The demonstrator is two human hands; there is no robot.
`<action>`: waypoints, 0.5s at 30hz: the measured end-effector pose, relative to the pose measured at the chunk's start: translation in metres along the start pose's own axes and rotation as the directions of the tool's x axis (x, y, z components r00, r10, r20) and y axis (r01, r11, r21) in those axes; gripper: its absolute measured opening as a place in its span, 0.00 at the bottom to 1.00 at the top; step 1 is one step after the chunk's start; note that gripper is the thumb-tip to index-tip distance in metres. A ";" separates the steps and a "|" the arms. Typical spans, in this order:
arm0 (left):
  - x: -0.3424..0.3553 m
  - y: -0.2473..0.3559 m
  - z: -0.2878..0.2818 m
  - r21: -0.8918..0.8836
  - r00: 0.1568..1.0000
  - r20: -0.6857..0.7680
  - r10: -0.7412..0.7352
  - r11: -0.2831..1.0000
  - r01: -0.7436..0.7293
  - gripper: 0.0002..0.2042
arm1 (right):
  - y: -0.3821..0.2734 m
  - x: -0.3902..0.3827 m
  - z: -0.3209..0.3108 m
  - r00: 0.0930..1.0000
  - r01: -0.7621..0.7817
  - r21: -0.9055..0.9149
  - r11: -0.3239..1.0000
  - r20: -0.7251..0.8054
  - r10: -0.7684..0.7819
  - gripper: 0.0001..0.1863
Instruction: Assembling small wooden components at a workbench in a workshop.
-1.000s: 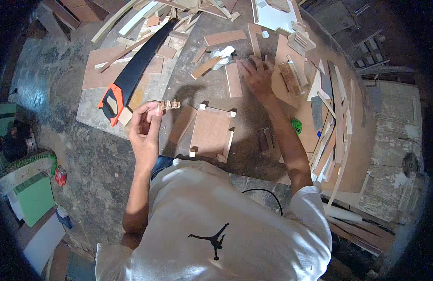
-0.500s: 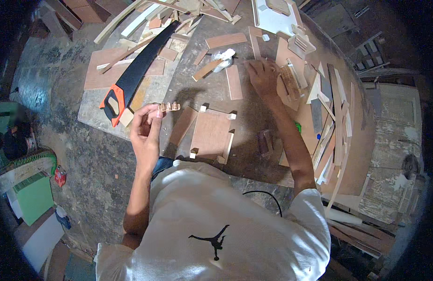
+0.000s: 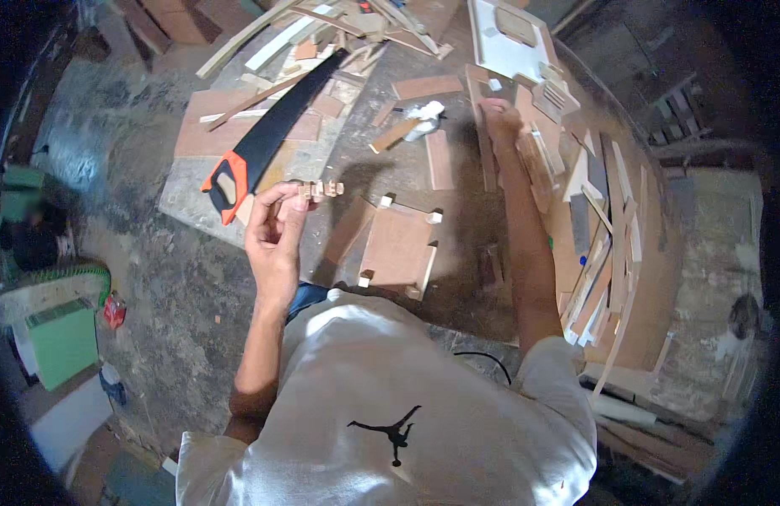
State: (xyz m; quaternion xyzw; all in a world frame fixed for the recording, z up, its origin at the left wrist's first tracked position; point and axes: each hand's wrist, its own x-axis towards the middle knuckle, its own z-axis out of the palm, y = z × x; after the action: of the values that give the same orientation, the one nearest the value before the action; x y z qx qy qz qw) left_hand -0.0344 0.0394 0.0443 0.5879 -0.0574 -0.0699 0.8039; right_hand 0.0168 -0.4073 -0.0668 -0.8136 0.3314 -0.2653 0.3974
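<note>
Wood pc (image 3: 322,190), ctr-left of frame, pinched in L hand (image 3: 274,236), thumb to fingers. Panel (image 3: 396,246) w/ pale corner blocks (image 3: 435,218) at ctr. Saw (image 3: 280,122) upper left. R hand (image 3: 503,120) upper right, can't tell if gripping.

Saw (image 3: 267,139), upper left of frame: matt metal blade (image 3: 293,105), handle (image 3: 236,164) plastic-looking from where I stand. Small held piece (image 3: 331,189), left of centre: pale bare wood. Square panel (image 3: 396,249), centre: smooth matt wood. Shirt (image 3: 423,363), bottom: soft white cloth. Floor (image 3: 187,304), left: rough, mottled, matt.
</note>
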 end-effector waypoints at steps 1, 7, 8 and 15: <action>-0.001 0.003 0.000 -0.017 1.000 0.005 0.021 1.000 -0.021 0.11 | -0.010 -0.004 -0.002 0.998 0.064 0.080 0.995 -0.029 -0.062 0.13; -0.011 0.016 -0.007 -0.131 0.988 0.020 0.153 0.980 -0.149 0.11 | -0.160 -0.129 -0.024 0.971 0.166 0.154 0.974 0.147 -0.189 0.14; -0.011 0.017 -0.006 -0.166 0.981 0.036 0.190 0.969 -0.181 0.11 | -0.179 -0.155 -0.028 0.964 0.173 0.259 0.950 0.155 -0.218 0.17; -0.018 0.034 -0.004 -0.246 0.956 0.129 0.265 0.942 -0.228 0.11 | -0.245 -0.257 -0.043 0.787 0.268 0.495 0.826 0.381 -0.484 0.13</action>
State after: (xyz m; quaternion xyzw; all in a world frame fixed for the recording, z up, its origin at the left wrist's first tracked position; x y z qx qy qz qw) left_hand -0.0495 0.0568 0.0758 0.4720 -0.1866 -0.0214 0.8613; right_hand -0.0972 -0.1212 0.1152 -0.8002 -0.0182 -0.1892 0.5688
